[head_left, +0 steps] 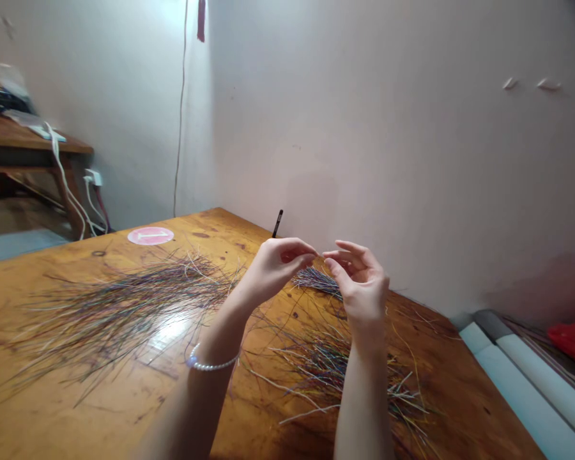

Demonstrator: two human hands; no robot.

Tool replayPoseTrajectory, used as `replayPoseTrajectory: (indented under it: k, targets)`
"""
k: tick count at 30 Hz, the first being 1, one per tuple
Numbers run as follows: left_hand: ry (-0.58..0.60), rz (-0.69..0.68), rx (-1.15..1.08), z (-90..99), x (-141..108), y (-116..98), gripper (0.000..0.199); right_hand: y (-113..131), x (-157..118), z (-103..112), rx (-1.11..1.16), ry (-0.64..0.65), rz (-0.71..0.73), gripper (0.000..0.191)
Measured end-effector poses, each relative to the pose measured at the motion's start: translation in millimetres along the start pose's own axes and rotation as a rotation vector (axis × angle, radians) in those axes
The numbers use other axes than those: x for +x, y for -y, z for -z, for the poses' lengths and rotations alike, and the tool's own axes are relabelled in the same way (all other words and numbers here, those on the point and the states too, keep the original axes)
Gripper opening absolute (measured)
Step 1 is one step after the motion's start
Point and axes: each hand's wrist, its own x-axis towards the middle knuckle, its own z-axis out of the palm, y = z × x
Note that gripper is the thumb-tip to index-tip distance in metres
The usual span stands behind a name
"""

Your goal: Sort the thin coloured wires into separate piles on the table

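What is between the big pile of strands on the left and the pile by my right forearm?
Your left forearm, wearing a beaded bracelet, and beside it a strip of tabletop with a few stray strands; the head view shows it.

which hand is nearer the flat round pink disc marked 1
Left. The left hand is to the right of the disc; the right hand is farther right.

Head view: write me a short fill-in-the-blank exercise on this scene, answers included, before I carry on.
A beaded bracelet circles the person's ____ wrist.
The pink disc carries the digit ____.
The slim stick just past the left hand is coloured ____.
Above thin strands on the table, the hand farther from the disc is the ____ one.
Missing words: left; 1; black; right.
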Motion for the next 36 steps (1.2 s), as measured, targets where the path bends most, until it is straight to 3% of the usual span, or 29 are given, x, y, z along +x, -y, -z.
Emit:
replayPoseTrajectory:
  k: [5, 8, 11, 21, 27, 36]
  targets:
    - [-0.156, -0.013, 0.097, -0.2, 2.0, 3.5, 0.014, -0.4, -0.1, 0.9, -0.029, -0.068, 0.025, 0.033]
    - [-0.287, 0.009, 0.169, 0.6, 3.0, 5.3, 0.015, -0.6, -0.6, 1.9, -0.027, -0.115, 0.058, 0.02]
    - [-0.328, 0.01, 0.201, 1.7, 3.3, 4.6, 0.015, -0.5, -1.0, 2.7, -0.056, -0.118, 0.083, 0.011]
    - [-0.168, -0.094, 0.222, -0.9, 1.9, 1.3, 0.013, 0.9, -2.6, 1.1, -0.145, -0.001, 0.218, 0.012]
    - [-0.056, -0.128, 0.192, -3.0, -0.6, -2.7, 0.015, 1.5, -1.9, 3.3, -0.324, -0.02, 0.282, 0.014]
    - [0.003, -0.13, 0.16, -4.5, -2.2, -3.8, 0.014, -3.3, -3.3, 2.1, -0.197, -0.024, 0.23, 0.011]
